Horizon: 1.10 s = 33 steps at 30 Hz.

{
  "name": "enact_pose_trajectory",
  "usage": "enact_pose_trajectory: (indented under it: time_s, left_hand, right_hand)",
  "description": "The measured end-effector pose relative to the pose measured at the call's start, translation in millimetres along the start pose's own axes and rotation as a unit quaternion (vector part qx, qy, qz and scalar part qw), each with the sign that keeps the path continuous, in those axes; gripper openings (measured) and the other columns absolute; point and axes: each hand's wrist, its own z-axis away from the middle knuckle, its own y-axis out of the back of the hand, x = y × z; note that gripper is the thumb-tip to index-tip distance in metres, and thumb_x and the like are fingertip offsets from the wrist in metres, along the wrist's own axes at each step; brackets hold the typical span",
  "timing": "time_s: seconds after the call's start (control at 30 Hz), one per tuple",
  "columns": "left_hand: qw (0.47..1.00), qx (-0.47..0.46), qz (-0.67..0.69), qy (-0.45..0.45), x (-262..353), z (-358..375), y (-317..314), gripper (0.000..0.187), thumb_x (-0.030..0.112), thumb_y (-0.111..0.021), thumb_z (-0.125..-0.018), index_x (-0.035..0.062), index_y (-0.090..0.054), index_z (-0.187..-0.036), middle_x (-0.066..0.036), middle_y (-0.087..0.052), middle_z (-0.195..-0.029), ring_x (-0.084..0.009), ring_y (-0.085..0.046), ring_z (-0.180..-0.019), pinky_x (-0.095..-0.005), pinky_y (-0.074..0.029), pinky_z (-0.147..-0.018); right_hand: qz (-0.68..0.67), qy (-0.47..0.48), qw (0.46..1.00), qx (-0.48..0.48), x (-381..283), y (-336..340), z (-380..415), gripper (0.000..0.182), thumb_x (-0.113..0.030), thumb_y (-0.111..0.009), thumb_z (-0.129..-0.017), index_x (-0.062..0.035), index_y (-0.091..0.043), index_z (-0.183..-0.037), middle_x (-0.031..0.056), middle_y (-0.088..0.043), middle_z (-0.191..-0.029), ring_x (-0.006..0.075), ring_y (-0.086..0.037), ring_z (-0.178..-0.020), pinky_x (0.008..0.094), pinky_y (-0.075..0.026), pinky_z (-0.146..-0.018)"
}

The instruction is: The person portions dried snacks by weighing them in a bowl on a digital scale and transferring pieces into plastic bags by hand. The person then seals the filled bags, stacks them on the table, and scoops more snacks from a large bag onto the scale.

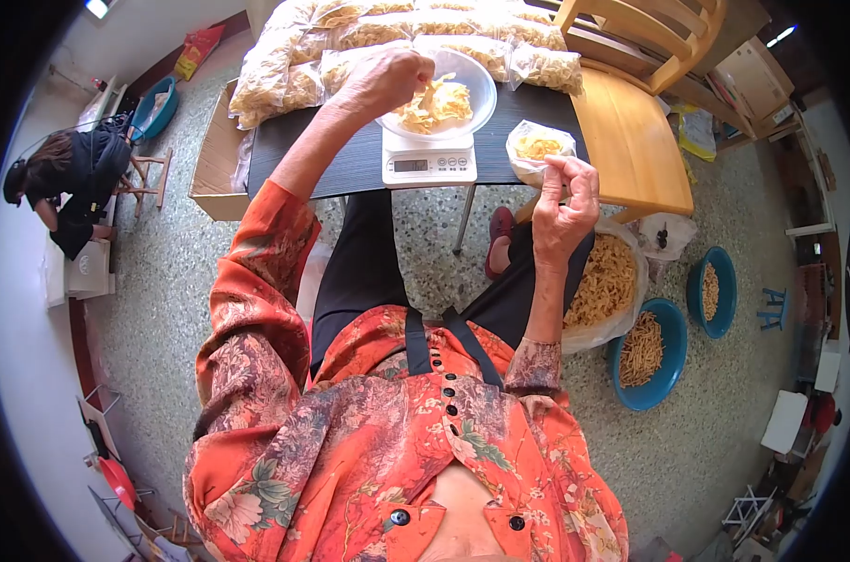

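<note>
My left hand is over the left rim of a translucent white bowl, its fingers closed together. Whatever they may pinch is hidden. Pale yellow dried pieces lie in the bowl, which rests on a white digital kitchen scale; its display digits are too small to read. At the table's right front corner, a small clear plastic bag stands partly filled with similar pieces. My right hand pinches the near edge of this bag between thumb and fingers.
Filled plastic bags are piled along the back of the dark table. A wooden chair adjoins it. On the floor are a large sack and blue basins. Another person bends down at far left.
</note>
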Motion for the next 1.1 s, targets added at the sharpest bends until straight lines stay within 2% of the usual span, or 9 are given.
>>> enact_pose_trajectory:
  time_s: [0.07, 0.13, 0.23, 0.4, 0.53, 0.63, 0.8, 0.9, 1.1]
  left_hand:
    - [0.994, 0.019, 0.086, 0.070, 13, 5, 17, 0.010, 0.009, -0.062, -0.082, 0.0069, -0.070, -0.088, -0.015, -0.068, -0.082, -0.0329, -0.068, -0.084, -0.0420, -0.054, -0.074]
    - [0.992, 0.058, 0.105, 0.035, -5, 3, 6, 0.014, 0.007, -0.064, -0.079, 0.0065, -0.072, -0.090, -0.012, -0.067, -0.076, -0.0262, -0.069, -0.075, -0.0378, -0.054, -0.066]
    - [0.936, 0.027, 0.293, 0.194, -5, 3, 7, 0.018, 0.001, -0.065, -0.078, 0.0046, -0.073, -0.094, -0.003, -0.067, -0.072, -0.0070, -0.065, -0.060, -0.0244, -0.048, -0.050]
    - [0.862, 0.024, 0.428, 0.271, 4, 1, 19, 0.017, 0.003, -0.074, -0.081, 0.0029, -0.072, -0.098, -0.002, -0.067, -0.070, -0.0036, -0.062, -0.056, -0.0181, -0.039, -0.040]
    - [0.877, 0.016, 0.429, 0.216, 28, -5, 29, 0.019, 0.004, -0.071, -0.080, 0.0027, -0.072, -0.099, -0.003, -0.069, -0.073, -0.0062, -0.065, -0.060, -0.0211, -0.046, -0.046]
    - [0.971, 0.085, 0.211, 0.078, 63, -15, 25, 0.019, 0.007, -0.061, -0.077, 0.0084, -0.074, -0.090, -0.012, -0.068, -0.072, -0.0211, -0.068, -0.064, -0.0350, -0.054, -0.062]
    - [0.992, 0.117, 0.034, -0.025, 123, -25, 0, 0.008, 0.011, -0.060, -0.083, 0.0060, -0.066, -0.082, -0.013, -0.067, -0.076, -0.0338, -0.068, -0.071, -0.0431, -0.052, -0.064]
    - [0.992, 0.110, -0.027, -0.051, 145, -27, -11, 0.009, 0.008, -0.062, -0.082, 0.0041, -0.066, -0.089, -0.012, -0.067, -0.086, -0.0326, -0.070, -0.079, -0.0441, -0.055, -0.067]
    - [0.991, 0.074, 0.014, -0.114, 147, -27, -15, 0.016, 0.002, -0.062, -0.082, 0.0030, -0.066, -0.098, -0.013, -0.065, -0.094, -0.0331, -0.068, -0.087, -0.0446, -0.054, -0.071]
  right_hand:
    - [-0.001, 0.006, 1.000, 0.001, -1, 0, -1, 0.006, 0.003, -0.069, -0.086, -0.0010, -0.068, -0.090, 0.0097, -0.064, -0.091, 0.0256, -0.066, -0.088, 0.0364, -0.053, -0.081]
    - [0.002, 0.007, 1.000, 0.000, -2, 0, -1, 0.006, 0.003, -0.069, -0.086, -0.0011, -0.068, -0.090, 0.0097, -0.064, -0.091, 0.0256, -0.066, -0.088, 0.0365, -0.054, -0.080]
    - [0.003, 0.012, 1.000, -0.002, -1, -1, -1, 0.007, 0.004, -0.069, -0.086, -0.0012, -0.068, -0.090, 0.0098, -0.065, -0.091, 0.0256, -0.066, -0.088, 0.0367, -0.054, -0.080]
    - [-0.002, 0.022, 1.000, -0.006, -4, -4, -8, 0.007, 0.004, -0.069, -0.085, -0.0012, -0.069, -0.091, 0.0104, -0.065, -0.091, 0.0261, -0.066, -0.088, 0.0368, -0.054, -0.080]
    - [0.004, 0.037, 0.999, -0.010, -3, -8, -12, 0.008, 0.003, -0.070, -0.084, -0.0017, -0.069, -0.091, 0.0111, -0.065, -0.091, 0.0265, -0.066, -0.088, 0.0369, -0.054, -0.080]
    - [0.008, 0.042, 0.999, -0.012, -4, -9, -11, 0.009, 0.003, -0.071, -0.083, -0.0022, -0.070, -0.090, 0.0112, -0.065, -0.091, 0.0268, -0.066, -0.089, 0.0372, -0.054, -0.080]
    - [0.010, 0.049, 0.999, -0.003, -4, -8, -11, 0.009, 0.002, -0.071, -0.084, -0.0020, -0.069, -0.091, 0.0108, -0.065, -0.092, 0.0248, -0.066, -0.086, 0.0357, -0.054, -0.076]
    - [-0.014, -0.023, 1.000, -0.008, -7, -4, -9, 0.008, 0.001, -0.070, -0.086, -0.0015, -0.069, -0.093, 0.0103, -0.064, -0.093, 0.0220, -0.064, -0.082, 0.0333, -0.053, -0.073]
    - [-0.026, -0.018, 0.999, 0.024, 0, -2, -8, 0.006, 0.001, -0.069, -0.088, -0.0010, -0.069, -0.094, 0.0102, -0.064, -0.094, 0.0205, -0.062, -0.079, 0.0315, -0.053, -0.070]
